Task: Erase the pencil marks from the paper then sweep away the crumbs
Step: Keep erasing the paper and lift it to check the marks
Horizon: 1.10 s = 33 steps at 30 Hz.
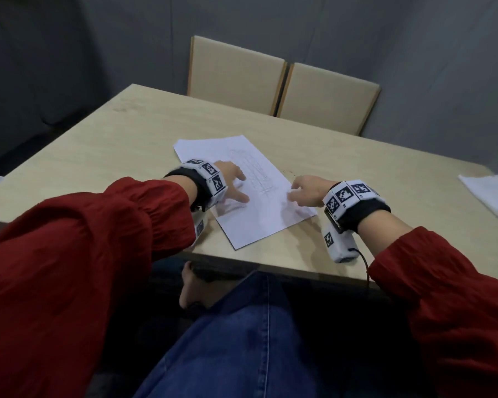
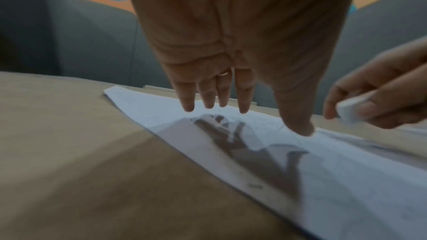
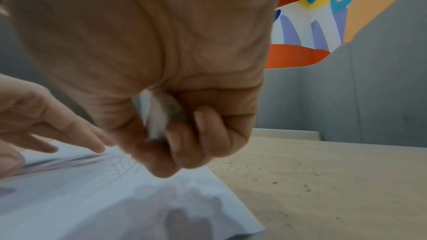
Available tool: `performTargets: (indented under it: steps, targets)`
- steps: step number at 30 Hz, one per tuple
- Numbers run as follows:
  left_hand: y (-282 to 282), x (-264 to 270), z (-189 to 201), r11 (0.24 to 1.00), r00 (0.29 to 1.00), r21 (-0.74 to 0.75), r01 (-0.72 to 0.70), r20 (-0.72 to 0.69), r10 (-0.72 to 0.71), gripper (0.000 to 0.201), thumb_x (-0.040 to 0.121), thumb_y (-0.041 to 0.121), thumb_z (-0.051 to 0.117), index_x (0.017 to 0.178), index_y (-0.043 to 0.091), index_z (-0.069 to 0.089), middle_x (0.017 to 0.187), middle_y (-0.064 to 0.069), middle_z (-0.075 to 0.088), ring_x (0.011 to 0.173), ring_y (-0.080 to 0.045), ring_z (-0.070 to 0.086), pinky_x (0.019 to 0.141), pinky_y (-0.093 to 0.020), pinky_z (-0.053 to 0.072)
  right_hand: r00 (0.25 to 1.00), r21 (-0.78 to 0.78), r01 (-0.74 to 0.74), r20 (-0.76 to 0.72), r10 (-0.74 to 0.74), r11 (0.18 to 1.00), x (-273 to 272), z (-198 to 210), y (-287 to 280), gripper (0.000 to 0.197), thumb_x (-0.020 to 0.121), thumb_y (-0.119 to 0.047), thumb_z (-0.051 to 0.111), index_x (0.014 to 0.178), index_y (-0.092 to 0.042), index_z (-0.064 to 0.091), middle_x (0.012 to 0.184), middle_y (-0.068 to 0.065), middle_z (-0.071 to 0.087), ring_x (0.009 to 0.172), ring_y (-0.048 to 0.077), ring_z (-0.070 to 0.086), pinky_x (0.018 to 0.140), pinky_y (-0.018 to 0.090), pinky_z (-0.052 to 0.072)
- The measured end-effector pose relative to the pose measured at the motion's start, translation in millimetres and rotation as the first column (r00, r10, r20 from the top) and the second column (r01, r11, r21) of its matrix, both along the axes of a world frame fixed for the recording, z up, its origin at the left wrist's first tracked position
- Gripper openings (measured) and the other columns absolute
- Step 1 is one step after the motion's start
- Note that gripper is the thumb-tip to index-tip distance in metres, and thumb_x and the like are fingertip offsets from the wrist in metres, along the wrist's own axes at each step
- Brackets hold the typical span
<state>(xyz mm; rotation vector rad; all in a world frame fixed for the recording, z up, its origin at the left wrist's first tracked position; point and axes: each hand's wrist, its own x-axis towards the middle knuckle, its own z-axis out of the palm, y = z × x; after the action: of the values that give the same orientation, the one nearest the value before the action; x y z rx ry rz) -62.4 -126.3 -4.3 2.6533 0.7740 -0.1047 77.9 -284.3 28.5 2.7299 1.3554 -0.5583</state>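
You look down on a table (image 1: 121,133) of pale wood-grain laminate, matt and smooth. On it lies a sheet of thin white paper (image 1: 256,222), matt, with faint grey pencil marks (image 1: 259,173). Your right hand (image 1: 308,191) pinches a white eraser (image 3: 157,116), rubbery and dull, smudged grey along one edge. Dark crumbs (image 3: 277,174) speckle the wood to its right. Your sleeves (image 1: 84,239) are crinkled red cloth.

Your left hand (image 1: 233,181) and right hand (image 1: 307,191) crowd the paper (image 1: 259,222); the table (image 1: 121,139) lies bare toward its far-left corner, while loose sheets (image 1: 492,196) block its right edge.
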Motion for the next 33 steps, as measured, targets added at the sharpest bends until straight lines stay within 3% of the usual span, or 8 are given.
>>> performTargets:
  steps: [2, 6, 10, 15, 21, 24, 29, 33]
  targets:
    - [-1, 7, -2, 0.999, 0.995, 0.009, 0.049, -0.084, -0.048, 0.09, 0.074, 0.059, 0.073, 0.147, 0.019, 0.039, 0.151, -0.003, 0.039, 0.133, -0.027, 0.043, 0.109, -0.036, 0.034, 1.0, 0.036, 0.012, -0.016, -0.012, 0.999, 0, -4, 7, 0.03, 0.098, -0.021, 0.042, 0.1, 0.0, 0.063, 0.095, 0.008, 0.071, 0.073, 0.019, 0.055, 0.067, 0.027, 0.039]
    - [-6, 17, -10, 0.984, 0.959, 0.051, 0.173, -0.237, -0.156, 0.114, 0.069, 0.074, 0.065, 0.155, 0.016, 0.017, 0.162, -0.005, 0.01, 0.145, -0.029, 0.023, 0.116, -0.045, 0.024, 1.0, 0.169, 0.001, 0.029, -0.006, 0.986, -3, -12, 19, 0.029, 0.096, -0.029, 0.05, 0.112, -0.01, 0.065, 0.106, 0.005, 0.069, 0.101, 0.023, 0.06, 0.081, 0.027, 0.043]
    - [-15, 22, -9, 0.961, 0.909, 0.101, 0.257, -0.364, -0.205, 0.118, 0.072, 0.079, 0.056, 0.155, 0.019, -0.004, 0.163, -0.005, -0.01, 0.15, -0.03, 0.0, 0.12, -0.05, 0.009, 0.999, 0.121, -0.032, 0.048, 0.026, 0.992, -7, -18, 35, 0.032, 0.095, -0.033, 0.052, 0.098, -0.006, 0.069, 0.095, 0.009, 0.069, 0.085, 0.022, 0.06, 0.071, 0.028, 0.045]
    - [-11, 27, -13, 0.957, 0.89, 0.094, 0.273, -0.402, -0.214, 0.121, 0.07, 0.081, 0.056, 0.154, 0.024, -0.008, 0.162, -0.004, -0.016, 0.149, -0.032, -0.004, 0.12, -0.052, 0.007, 0.973, 0.116, -0.082, 0.223, 0.054, 0.99, -9, -35, 40, 0.027, 0.086, -0.04, 0.055, 0.077, -0.017, 0.063, 0.083, 0.002, 0.065, 0.081, 0.025, 0.06, 0.059, 0.028, 0.039]
    - [-9, 27, -16, 0.96, 0.91, 0.097, 0.262, -0.356, -0.213, 0.125, 0.065, 0.084, 0.058, 0.155, 0.025, -0.006, 0.162, -0.003, -0.014, 0.15, -0.031, -0.001, 0.12, -0.051, 0.01, 0.898, 0.033, -0.199, 0.405, 0.169, 0.979, -9, -29, 46, 0.026, 0.089, -0.037, 0.049, 0.087, -0.018, 0.066, 0.079, 0.002, 0.063, 0.08, 0.028, 0.06, 0.057, 0.027, 0.035]
    - [-8, 26, -19, 0.955, 0.912, 0.104, 0.276, -0.343, -0.226, 0.124, 0.066, 0.082, 0.059, 0.155, 0.024, -0.003, 0.162, -0.005, -0.013, 0.149, -0.031, 0.001, 0.12, -0.05, 0.012, 0.879, 0.004, -0.288, 0.397, 0.263, 0.957, -20, -32, 42, 0.024, 0.091, -0.037, 0.049, 0.076, -0.019, 0.057, 0.072, 0.001, 0.06, 0.074, 0.025, 0.056, 0.053, 0.026, 0.03]
    - [-9, 26, -19, 0.953, 0.916, 0.12, 0.277, -0.333, -0.224, 0.127, 0.063, 0.086, 0.057, 0.155, 0.023, -0.005, 0.163, -0.004, -0.01, 0.149, -0.029, 0.006, 0.119, -0.049, 0.016, 0.872, 0.006, -0.247, 0.437, 0.219, 0.969, -2, -26, 45, 0.027, 0.091, -0.037, 0.047, 0.093, -0.018, 0.068, 0.084, 0.004, 0.067, 0.082, 0.029, 0.061, 0.059, 0.029, 0.037]
    - [-10, 24, -13, 0.95, 0.914, 0.129, 0.285, -0.335, -0.229, 0.123, 0.064, 0.083, 0.059, 0.156, 0.021, 0.006, 0.163, -0.007, -0.005, 0.147, -0.031, 0.013, 0.114, -0.048, 0.021, 0.849, -0.044, -0.325, 0.427, 0.312, 0.945, -18, -30, 44, 0.022, 0.091, -0.033, 0.047, 0.084, -0.018, 0.061, 0.076, 0.002, 0.061, 0.075, 0.027, 0.056, 0.056, 0.027, 0.03]
